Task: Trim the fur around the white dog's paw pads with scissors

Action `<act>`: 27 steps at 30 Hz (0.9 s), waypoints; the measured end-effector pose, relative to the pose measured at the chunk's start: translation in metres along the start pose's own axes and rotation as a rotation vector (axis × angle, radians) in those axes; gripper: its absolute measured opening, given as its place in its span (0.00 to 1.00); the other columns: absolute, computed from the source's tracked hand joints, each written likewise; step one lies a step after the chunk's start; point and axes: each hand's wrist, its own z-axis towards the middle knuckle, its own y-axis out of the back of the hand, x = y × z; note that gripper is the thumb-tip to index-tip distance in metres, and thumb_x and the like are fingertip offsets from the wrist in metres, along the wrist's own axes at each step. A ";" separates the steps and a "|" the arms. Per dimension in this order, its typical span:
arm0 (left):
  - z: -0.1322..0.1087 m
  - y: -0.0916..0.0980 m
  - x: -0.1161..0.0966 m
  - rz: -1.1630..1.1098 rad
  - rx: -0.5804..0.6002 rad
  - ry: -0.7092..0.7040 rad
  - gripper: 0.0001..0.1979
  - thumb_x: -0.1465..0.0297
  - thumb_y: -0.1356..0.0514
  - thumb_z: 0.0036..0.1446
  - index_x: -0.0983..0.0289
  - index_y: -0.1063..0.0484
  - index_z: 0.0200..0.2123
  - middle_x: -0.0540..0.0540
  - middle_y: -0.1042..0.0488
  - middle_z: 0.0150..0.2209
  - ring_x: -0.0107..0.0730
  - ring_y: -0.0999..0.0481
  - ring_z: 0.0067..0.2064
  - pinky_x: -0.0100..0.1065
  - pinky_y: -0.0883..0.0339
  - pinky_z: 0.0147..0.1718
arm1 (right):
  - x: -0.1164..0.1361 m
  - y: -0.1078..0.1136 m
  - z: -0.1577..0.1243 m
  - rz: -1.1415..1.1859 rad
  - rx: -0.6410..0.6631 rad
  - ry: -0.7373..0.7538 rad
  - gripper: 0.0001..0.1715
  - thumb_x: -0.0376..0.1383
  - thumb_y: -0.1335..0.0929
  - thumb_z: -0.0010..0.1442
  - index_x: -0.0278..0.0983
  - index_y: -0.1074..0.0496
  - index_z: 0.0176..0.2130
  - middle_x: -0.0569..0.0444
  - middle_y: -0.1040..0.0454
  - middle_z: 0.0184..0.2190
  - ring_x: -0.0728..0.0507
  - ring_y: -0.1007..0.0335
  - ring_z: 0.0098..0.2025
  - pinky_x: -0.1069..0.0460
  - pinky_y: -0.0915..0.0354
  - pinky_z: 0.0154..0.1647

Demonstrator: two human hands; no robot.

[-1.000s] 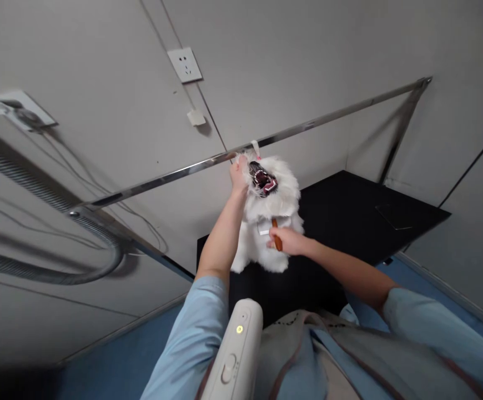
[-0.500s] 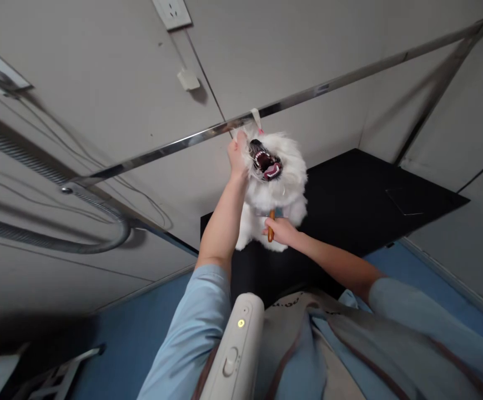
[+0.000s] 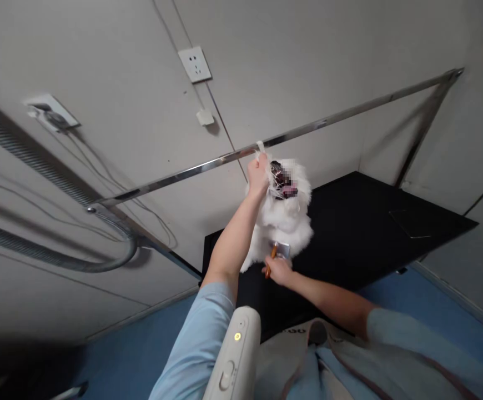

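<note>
A fluffy white dog (image 3: 285, 219) is on the black table (image 3: 375, 222), its muzzle raised and partly pixelated. My left hand (image 3: 258, 173) is closed on the fur at the side of its head, just under the metal rail. In my right hand (image 3: 280, 270) is a slicker brush (image 3: 271, 262), gripped by its orange-brown wooden handle. The brush's flat head is at the fur low on the dog's chest; whether its pins touch is hard to see. A white strap (image 3: 260, 146) loops over the rail above my left hand.
The metal rail (image 3: 353, 111) runs across the wall above the table. Ribbed grey hose (image 3: 79, 261) curves at the left near hanging cables. Sockets (image 3: 195, 64) are on the wall. A white device with a yellow light (image 3: 233, 355) stands close in front of me.
The whole view has shifted, with wall and rail lower in the picture. The brush has moved down from below the dog's chin to lower on its chest. My left hand keeps its hold.
</note>
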 end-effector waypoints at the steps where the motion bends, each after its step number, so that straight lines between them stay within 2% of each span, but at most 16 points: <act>1: 0.000 -0.003 -0.001 0.001 0.000 0.011 0.23 0.66 0.38 0.58 0.64 0.45 0.16 0.45 0.49 0.18 0.20 0.49 0.21 0.27 0.55 0.21 | 0.005 -0.004 -0.007 0.012 0.031 0.002 0.10 0.39 0.31 0.60 0.36 0.30 0.30 0.56 0.29 0.22 0.49 0.34 0.25 0.56 0.45 0.26; 4: -0.001 -0.011 -0.004 0.004 0.014 0.022 0.24 0.65 0.38 0.57 0.64 0.46 0.16 0.45 0.49 0.17 0.19 0.50 0.20 0.27 0.58 0.20 | 0.014 0.000 -0.013 0.050 0.086 0.038 0.14 0.42 0.29 0.57 0.36 0.31 0.26 0.59 0.30 0.20 0.51 0.38 0.22 0.57 0.46 0.24; 7: -0.003 -0.016 -0.006 0.034 0.033 0.022 0.26 0.63 0.39 0.58 0.64 0.48 0.16 0.45 0.50 0.17 0.19 0.51 0.20 0.28 0.59 0.20 | 0.010 0.029 0.008 0.064 0.014 0.043 0.11 0.42 0.33 0.62 0.37 0.30 0.32 0.57 0.28 0.26 0.49 0.35 0.29 0.56 0.45 0.28; 9: -0.003 -0.018 -0.004 0.041 0.044 0.018 0.26 0.62 0.38 0.58 0.63 0.48 0.16 0.45 0.50 0.17 0.19 0.51 0.20 0.28 0.59 0.20 | 0.001 0.043 0.019 0.056 -0.018 0.021 0.10 0.39 0.36 0.64 0.35 0.30 0.33 0.54 0.28 0.27 0.48 0.34 0.32 0.55 0.45 0.29; 12: 0.002 -0.015 0.002 0.016 0.041 0.019 0.26 0.59 0.37 0.56 0.63 0.47 0.16 0.45 0.49 0.17 0.20 0.50 0.20 0.27 0.56 0.20 | -0.006 0.033 0.008 0.049 0.001 0.005 0.08 0.37 0.33 0.61 0.35 0.31 0.32 0.55 0.30 0.25 0.48 0.35 0.29 0.55 0.46 0.28; 15: 0.010 -0.009 0.010 -0.015 0.007 0.036 0.24 0.59 0.37 0.56 0.63 0.44 0.17 0.45 0.48 0.18 0.21 0.47 0.21 0.27 0.52 0.22 | -0.005 0.016 -0.017 0.067 0.109 0.053 0.13 0.41 0.28 0.55 0.36 0.31 0.27 0.60 0.32 0.20 0.51 0.38 0.23 0.56 0.46 0.25; 17: 0.015 -0.005 0.014 -0.033 -0.007 0.037 0.22 0.60 0.37 0.56 0.64 0.40 0.18 0.45 0.46 0.19 0.22 0.44 0.22 0.27 0.50 0.23 | -0.006 0.023 -0.020 0.077 0.136 0.081 0.14 0.42 0.27 0.53 0.36 0.31 0.26 0.61 0.32 0.20 0.52 0.39 0.23 0.57 0.46 0.25; 21: 0.020 0.004 0.022 -0.088 0.005 0.050 0.20 0.58 0.39 0.58 0.65 0.36 0.21 0.46 0.41 0.20 0.22 0.38 0.24 0.27 0.46 0.26 | -0.027 0.055 0.006 0.059 0.014 0.031 0.13 0.42 0.38 0.66 0.36 0.29 0.38 0.53 0.27 0.31 0.48 0.33 0.34 0.55 0.43 0.34; 23: 0.023 0.011 0.025 -0.124 -0.002 0.068 0.22 0.55 0.40 0.58 0.65 0.37 0.22 0.46 0.40 0.20 0.22 0.36 0.26 0.27 0.45 0.26 | -0.038 0.049 0.009 0.043 0.029 0.013 0.11 0.40 0.36 0.64 0.35 0.29 0.38 0.51 0.27 0.31 0.46 0.32 0.36 0.54 0.43 0.35; 25: 0.025 0.020 0.027 -0.147 -0.018 0.096 0.24 0.52 0.40 0.57 0.63 0.40 0.21 0.45 0.41 0.19 0.22 0.35 0.27 0.28 0.43 0.26 | -0.040 0.026 -0.004 0.042 0.112 0.021 0.08 0.38 0.31 0.59 0.35 0.29 0.33 0.53 0.28 0.26 0.46 0.33 0.32 0.54 0.43 0.33; 27: 0.027 0.030 0.028 -0.156 0.015 0.156 0.25 0.49 0.41 0.56 0.62 0.42 0.20 0.45 0.42 0.17 0.23 0.34 0.27 0.29 0.42 0.26 | -0.036 0.002 -0.022 0.057 0.215 0.048 0.11 0.39 0.26 0.53 0.36 0.29 0.27 0.56 0.31 0.21 0.48 0.35 0.26 0.55 0.44 0.29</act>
